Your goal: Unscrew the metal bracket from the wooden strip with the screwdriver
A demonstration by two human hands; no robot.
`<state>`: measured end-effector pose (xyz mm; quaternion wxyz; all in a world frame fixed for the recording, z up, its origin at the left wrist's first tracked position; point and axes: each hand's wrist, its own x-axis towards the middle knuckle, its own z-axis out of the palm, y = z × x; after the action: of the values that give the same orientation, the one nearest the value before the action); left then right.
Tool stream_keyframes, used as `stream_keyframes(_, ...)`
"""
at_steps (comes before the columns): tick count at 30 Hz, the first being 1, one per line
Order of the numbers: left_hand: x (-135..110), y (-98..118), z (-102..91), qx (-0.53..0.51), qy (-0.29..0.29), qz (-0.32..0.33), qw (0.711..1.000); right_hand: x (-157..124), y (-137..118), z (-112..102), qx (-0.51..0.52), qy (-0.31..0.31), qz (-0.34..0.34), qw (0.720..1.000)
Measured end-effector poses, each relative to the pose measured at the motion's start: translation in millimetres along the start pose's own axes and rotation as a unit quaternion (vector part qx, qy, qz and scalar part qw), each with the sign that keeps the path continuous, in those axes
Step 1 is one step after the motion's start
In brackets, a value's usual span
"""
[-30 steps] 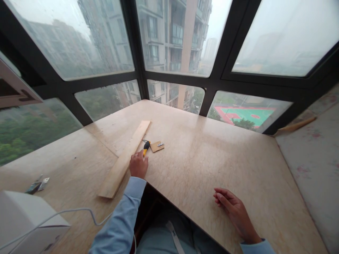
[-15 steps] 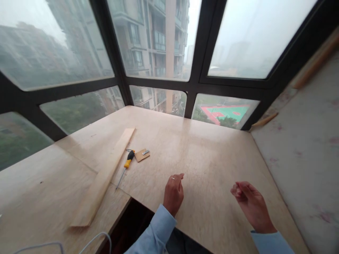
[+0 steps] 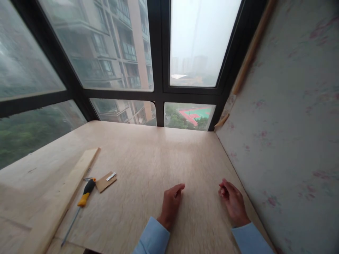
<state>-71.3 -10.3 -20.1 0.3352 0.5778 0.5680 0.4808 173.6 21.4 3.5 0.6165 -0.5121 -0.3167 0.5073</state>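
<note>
The person's left hand (image 3: 171, 204) rests low over the near middle of the pale wooden desk (image 3: 148, 155). Its grip is loose and empty, the fingers half curled and the forefinger reaching forward. The right hand (image 3: 233, 201) sits to its right, near the flowered wall (image 3: 286, 116). Its grip is drawn in, with the fingertips bunched towards the thumb. Nothing shows between them, but the blur keeps me from telling whether they meet. Both wrists come out of light blue sleeves (image 3: 152, 240). The nearest loose things lie well apart from the hands, on the left of the desk. A screwdriver (image 3: 84, 193) with a black and yellow handle lies with its shaft pointing towards the near edge. Just beside its handle on the right is a small brown card (image 3: 103, 183) with a little metal plate (image 3: 111, 176) on top. A long wooden plank (image 3: 60, 201) runs slantwise just left of the screwdriver, from near left to farther right. Beyond the far edge stand dark-framed windows (image 3: 159, 70) with misty buildings outside.
</note>
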Motion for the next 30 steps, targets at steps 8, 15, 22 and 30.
stream_keyframes(8,-10,4,-4.2,0.11,-0.013,0.059,0.992,2,2,1,0.002,-0.007,0.026,1.0)
stream_keyframes(15,-11,5,-5.3,0.143,-0.046,0.08,0.985,2,3,1,0.016,-0.003,0.025,1.0)
stream_keyframes(22,-13,10,-10.1,0.132,-0.068,0.082,0.986,-1,2,4,0.015,0.012,0.02,1.0)
stream_keyframes(30,-13,11,-10.7,0.188,-0.005,0.092,0.978,-8,8,6,-0.03,0.034,0.001,0.999)
